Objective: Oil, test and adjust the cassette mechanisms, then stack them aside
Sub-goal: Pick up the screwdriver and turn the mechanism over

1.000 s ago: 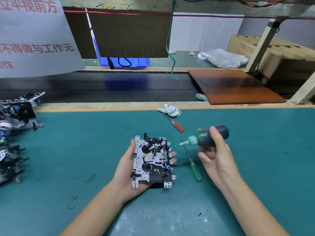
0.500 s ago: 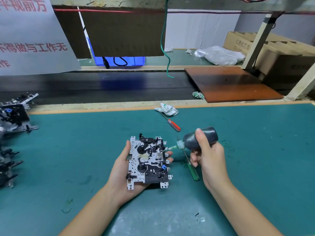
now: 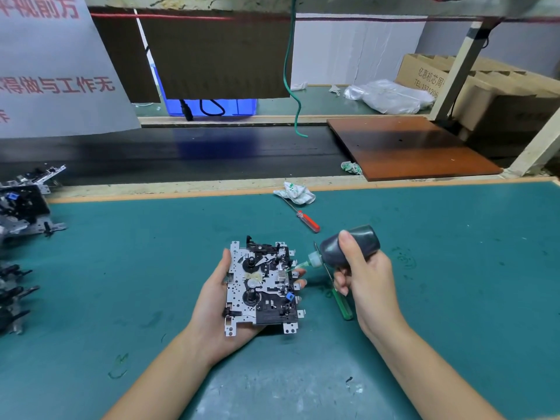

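Head view showed the green tabletop (image 3: 121,268) first, with a heap of cassette mechanisms (image 3: 21,213) at its far left edge. Near the middle, the left hand (image 3: 212,301) cradled one cassette mechanism (image 3: 262,286) face up, thumb along its left edge, fingertips curled past its right. The right hand (image 3: 363,277) gripped a dark oil bottle (image 3: 348,248), nozzle touching the mechanism's right side. A green-handled screwdriver (image 3: 344,306) lay beneath that hand; a red-handled screwdriver (image 3: 307,219) and a crumpled rag (image 3: 294,194) lay farther back

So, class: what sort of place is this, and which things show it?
Probably a factory assembly bench: a black conveyor belt behind the teal work mat, piled metal cassette mechanisms at the left, and stacked cardboard cartons.
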Tool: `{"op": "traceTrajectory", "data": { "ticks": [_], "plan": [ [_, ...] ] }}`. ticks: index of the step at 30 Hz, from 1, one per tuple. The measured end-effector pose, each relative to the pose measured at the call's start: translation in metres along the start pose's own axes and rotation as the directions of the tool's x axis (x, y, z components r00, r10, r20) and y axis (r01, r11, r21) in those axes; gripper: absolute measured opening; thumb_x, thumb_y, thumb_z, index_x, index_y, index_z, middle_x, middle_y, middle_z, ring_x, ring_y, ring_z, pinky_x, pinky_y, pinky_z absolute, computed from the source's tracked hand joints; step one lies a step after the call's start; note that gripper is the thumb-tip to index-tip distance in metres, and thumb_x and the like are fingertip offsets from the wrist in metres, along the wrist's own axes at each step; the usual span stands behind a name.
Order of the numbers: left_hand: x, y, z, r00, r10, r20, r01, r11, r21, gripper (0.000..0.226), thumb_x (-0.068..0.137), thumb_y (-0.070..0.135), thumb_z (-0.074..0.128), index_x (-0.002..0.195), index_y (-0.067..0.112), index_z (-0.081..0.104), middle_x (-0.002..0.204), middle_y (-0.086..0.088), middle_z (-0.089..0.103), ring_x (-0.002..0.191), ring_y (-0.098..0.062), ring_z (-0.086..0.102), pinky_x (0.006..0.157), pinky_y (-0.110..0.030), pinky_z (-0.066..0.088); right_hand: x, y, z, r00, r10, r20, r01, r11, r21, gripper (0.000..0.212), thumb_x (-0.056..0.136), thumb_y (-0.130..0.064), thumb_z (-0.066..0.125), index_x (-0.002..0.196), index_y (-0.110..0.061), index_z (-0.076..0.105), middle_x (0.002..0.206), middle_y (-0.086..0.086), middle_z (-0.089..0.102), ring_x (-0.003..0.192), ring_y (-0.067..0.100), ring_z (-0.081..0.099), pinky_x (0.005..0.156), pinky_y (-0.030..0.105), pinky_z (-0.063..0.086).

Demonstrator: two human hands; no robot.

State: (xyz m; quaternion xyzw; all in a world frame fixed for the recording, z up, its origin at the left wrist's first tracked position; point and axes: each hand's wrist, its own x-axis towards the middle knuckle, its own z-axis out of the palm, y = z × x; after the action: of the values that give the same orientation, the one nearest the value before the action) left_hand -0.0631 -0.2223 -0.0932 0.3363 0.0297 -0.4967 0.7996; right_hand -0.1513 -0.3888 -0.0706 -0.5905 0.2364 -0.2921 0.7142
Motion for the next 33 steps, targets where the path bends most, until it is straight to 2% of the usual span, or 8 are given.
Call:
{"op": "traceTrajectory", "data": {
  "ticks": [10,16,21,25,28,30,31,33],
  "plan": [
    [0.0,0.0,0.0,1.0,0.0,0.025,0.001,1.0,-0.009,0.073,0.09,0.061,0.033,0.115,0.001,0.067,0.126,-0.028,0.058,0.111,-0.042,0.06,0.089,-0.054,0.051,-0.001,-0.002,-0.001,1.0,-0.012,0.0,0.012,1.0,0.002,0.031,0.078,-0.038,0.065,0.074,-0.009,0.054,0.048,-0.003,0.047,0.038,0.009,0.039,0.035,0.02,0.031],
    [-0.002,0.002,0.0,1.0,-0.009,0.024,0.009,1.0,0.009,0.075,0.092,0.061,0.03,0.119,0.0,0.064,0.129,-0.029,0.055,0.115,-0.04,0.058,0.092,-0.051,0.051,0.004,-0.013,-0.008,0.998,-0.068,0.002,0.068,0.996,0.054,0.04,0.062,-0.037,0.07,0.088,-0.009,0.058,0.068,0.001,0.069,0.054,0.015,0.064,0.047,0.021,0.051],
    [-0.003,0.002,0.004,1.0,-0.008,0.029,0.007,0.999,0.04,0.076,0.092,0.062,0.029,0.118,0.0,0.064,0.128,-0.029,0.056,0.113,-0.04,0.06,0.092,-0.052,0.05,0.019,-0.007,-0.022,0.994,-0.108,0.023,0.111,0.975,-0.191,0.037,0.074,-0.008,0.076,0.095,-0.025,0.05,0.088,-0.006,0.071,0.071,0.0,0.06,0.068,0.013,0.046],
    [-0.004,0.002,0.004,0.999,-0.007,0.044,0.004,0.997,0.072,0.077,0.092,0.063,0.027,0.116,0.001,0.066,0.128,-0.028,0.056,0.114,-0.04,0.059,0.094,-0.051,0.049,0.026,0.0,-0.031,0.988,-0.143,0.051,0.152,0.919,-0.363,0.036,0.075,-0.005,0.076,0.103,-0.022,0.06,0.108,0.0,0.069,0.104,0.012,0.062,0.094,0.031,0.047],
    [-0.005,0.003,0.004,0.997,-0.027,0.074,0.019,0.994,0.107,0.08,0.089,0.067,0.027,0.116,0.002,0.066,0.128,-0.028,0.056,0.115,-0.041,0.058,0.092,-0.049,0.051,0.023,0.002,-0.026,0.987,-0.157,0.019,0.147,0.872,-0.466,0.042,0.075,-0.01,0.077,0.11,-0.022,0.057,0.113,-0.002,0.064,0.108,0.015,0.058,0.093,0.031,0.045],
    [-0.005,0.005,0.005,0.993,-0.049,0.111,0.035,0.991,0.127,0.083,0.085,0.07,0.031,0.118,0.002,0.065,0.128,-0.03,0.056,0.114,-0.043,0.058,0.088,-0.049,0.053,0.015,-0.004,-0.022,0.925,-0.371,-0.079,0.273,0.796,-0.541,0.044,0.076,-0.015,0.077,0.108,-0.026,0.05,0.107,-0.004,0.058,0.098,0.015,0.054,0.084,0.027,0.042],
    [-0.006,0.006,0.006,0.989,-0.068,0.132,0.047,0.987,0.152,0.084,0.083,0.071,0.034,0.12,0.002,0.064,0.128,-0.03,0.055,0.113,-0.044,0.058,0.088,-0.05,0.053,0.009,-0.008,-0.023,0.845,-0.529,-0.075,0.394,0.712,-0.581,0.04,0.077,-0.016,0.075,0.105,-0.025,0.048,0.1,-0.004,0.055,0.091,0.016,0.052,0.08,0.026,0.04],
    [-0.008,0.008,0.008,0.978,-0.125,0.166,0.085,0.969,0.232,0.083,0.079,0.07,0.041,0.123,0.003,0.062,0.128,-0.031,0.054,0.111,-0.045,0.059,0.09,-0.05,0.051,-0.005,-0.018,-0.023,0.723,-0.679,0.128,0.591,0.513,-0.623,0.026,0.079,-0.017,0.063,0.103,-0.021,0.052,0.091,-0.004,0.053,0.083,0.015,0.05,0.077,0.024,0.038]
  ]
}}
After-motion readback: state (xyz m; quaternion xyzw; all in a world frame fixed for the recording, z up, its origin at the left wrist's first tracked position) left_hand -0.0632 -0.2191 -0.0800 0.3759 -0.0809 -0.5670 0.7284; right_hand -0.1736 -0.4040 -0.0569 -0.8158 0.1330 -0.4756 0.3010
